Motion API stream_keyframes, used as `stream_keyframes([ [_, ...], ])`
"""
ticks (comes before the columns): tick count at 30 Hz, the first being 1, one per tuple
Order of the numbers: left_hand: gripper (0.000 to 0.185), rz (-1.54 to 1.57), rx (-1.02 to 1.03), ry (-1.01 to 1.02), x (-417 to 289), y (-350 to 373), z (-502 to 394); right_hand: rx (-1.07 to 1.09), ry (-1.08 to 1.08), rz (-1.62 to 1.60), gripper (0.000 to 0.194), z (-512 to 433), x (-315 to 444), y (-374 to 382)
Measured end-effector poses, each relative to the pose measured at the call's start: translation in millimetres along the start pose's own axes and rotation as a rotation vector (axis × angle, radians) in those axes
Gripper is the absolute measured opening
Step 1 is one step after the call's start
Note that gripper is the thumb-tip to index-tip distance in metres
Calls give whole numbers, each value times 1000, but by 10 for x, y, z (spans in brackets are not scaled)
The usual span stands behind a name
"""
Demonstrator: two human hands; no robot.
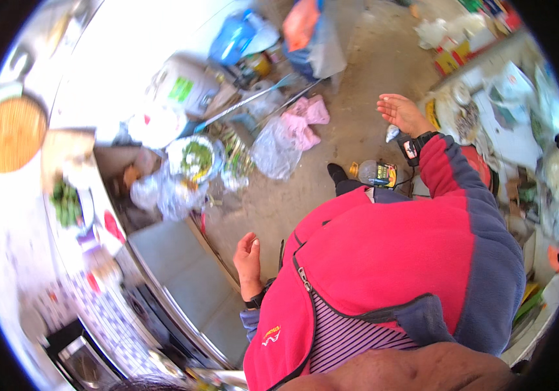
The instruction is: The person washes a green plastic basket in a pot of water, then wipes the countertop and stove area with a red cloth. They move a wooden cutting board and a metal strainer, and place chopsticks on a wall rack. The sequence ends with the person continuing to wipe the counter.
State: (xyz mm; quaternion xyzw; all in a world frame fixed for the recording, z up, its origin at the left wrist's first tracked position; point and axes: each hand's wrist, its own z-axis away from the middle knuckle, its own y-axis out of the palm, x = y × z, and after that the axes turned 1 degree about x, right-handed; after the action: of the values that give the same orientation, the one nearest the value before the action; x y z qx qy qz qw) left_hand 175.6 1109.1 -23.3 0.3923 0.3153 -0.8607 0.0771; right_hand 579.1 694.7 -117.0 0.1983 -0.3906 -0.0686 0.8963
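Observation:
My left hand is raised in front of the red jacket, its fingers loosely bent and nothing in it. A grey-blue panel beside the counter lies to its left. My right hand is held out at the upper right, palm up and empty, with fingers extended. Below it on the floor lie a clear plastic bottle with a label and a small white item. Between the hands and the left side are a clear plastic bag, a pink plastic bag and a bowl of leafy greens.
A long light-blue pole leans across the clutter, near a white bucket with a green label and a blue water jug. On the left counter are greens and a round wooden board. Bags crowd the right table.

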Motion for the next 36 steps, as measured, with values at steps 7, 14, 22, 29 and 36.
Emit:
stream_keyframes([
  [7, 31, -144, 301, 345, -1382, 744, -1290, -309, -138, -288, 17, 234, 340, -1118],
  [14, 28, -313, 568, 624, -2634, 1469, -2060, -533, -350, -544, 20, 753, 393, -1585],
  [22, 27, -425, 861, 884, -3998, 2745, -2744, -786, -402, -747, 19, 1037, 271, -1855],
  [29, 28, -422, 1129, 1019, -4796, 4067, -2522, -829, -460, -810, 27, 961, 117, -1959],
  [36, 32, -803, 1189, 1126, -5010, 5006, -2385, -915, -466, -806, 45, 100, 20, -3166],
])
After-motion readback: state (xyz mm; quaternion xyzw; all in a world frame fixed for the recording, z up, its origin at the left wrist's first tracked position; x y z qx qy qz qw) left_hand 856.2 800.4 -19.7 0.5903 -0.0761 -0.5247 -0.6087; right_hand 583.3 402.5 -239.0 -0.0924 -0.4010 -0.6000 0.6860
